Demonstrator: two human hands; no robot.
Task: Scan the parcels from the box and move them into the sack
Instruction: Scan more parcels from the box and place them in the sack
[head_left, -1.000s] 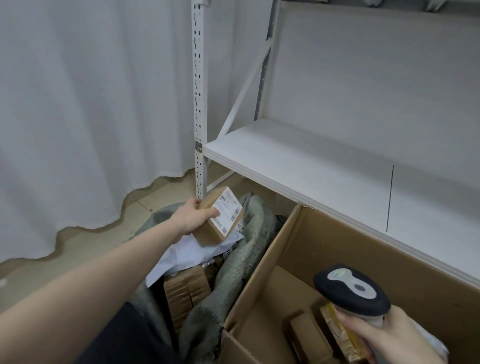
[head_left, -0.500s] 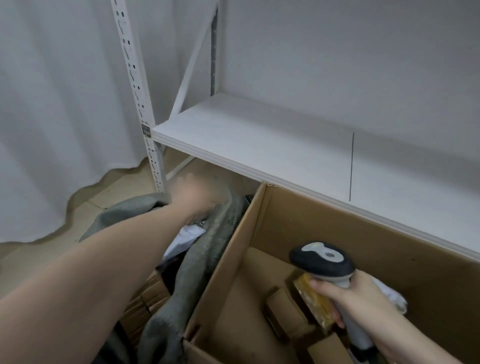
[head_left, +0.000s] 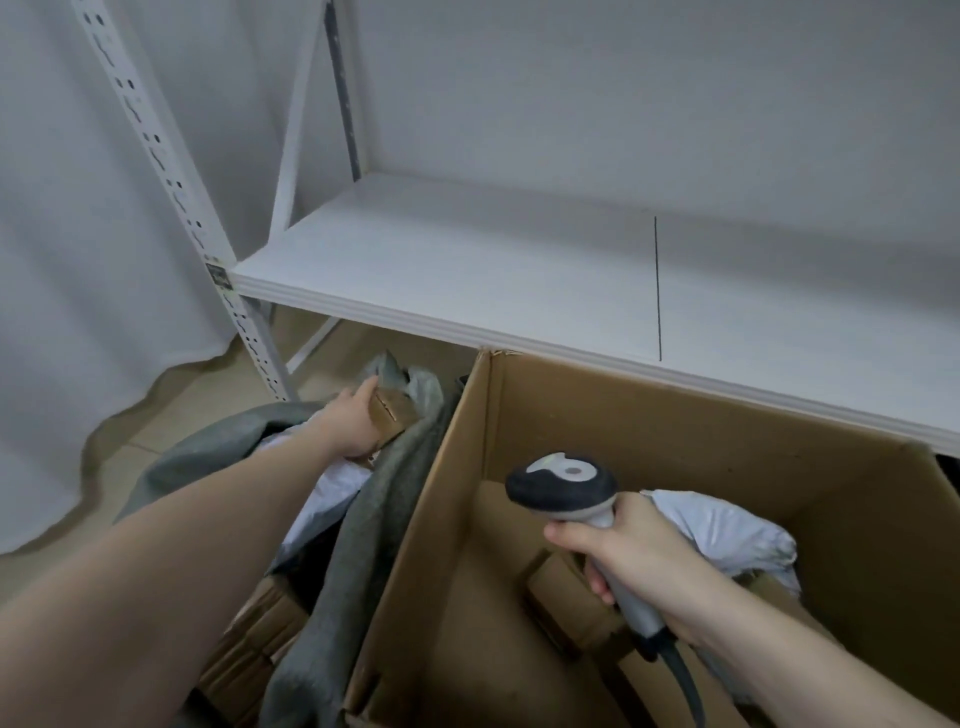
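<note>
My left hand (head_left: 348, 422) reaches into the mouth of the grey sack (head_left: 363, 525) and holds a small brown cardboard parcel (head_left: 390, 417) against the sack's far edge. Inside the sack lie a white plastic mailer (head_left: 332, 493) and brown parcels (head_left: 249, 639). My right hand (head_left: 631, 564) grips the handle of a barcode scanner (head_left: 563, 488) with a dark head, held over the large open cardboard box (head_left: 675, 415). In the box I see a brown parcel (head_left: 566, 597) and a white mailer bag (head_left: 727, 530), partly hidden by my hand.
A white metal shelf (head_left: 467, 270) runs just behind the box and sack, its perforated upright (head_left: 171, 176) at the left. A white curtain (head_left: 78, 260) hangs down to the tan floor (head_left: 171, 395) at the left.
My view has swung right and down. My left hand has lowered the small parcel from above the sack into its mouth. My right hand with the scanner has stayed over the box.
</note>
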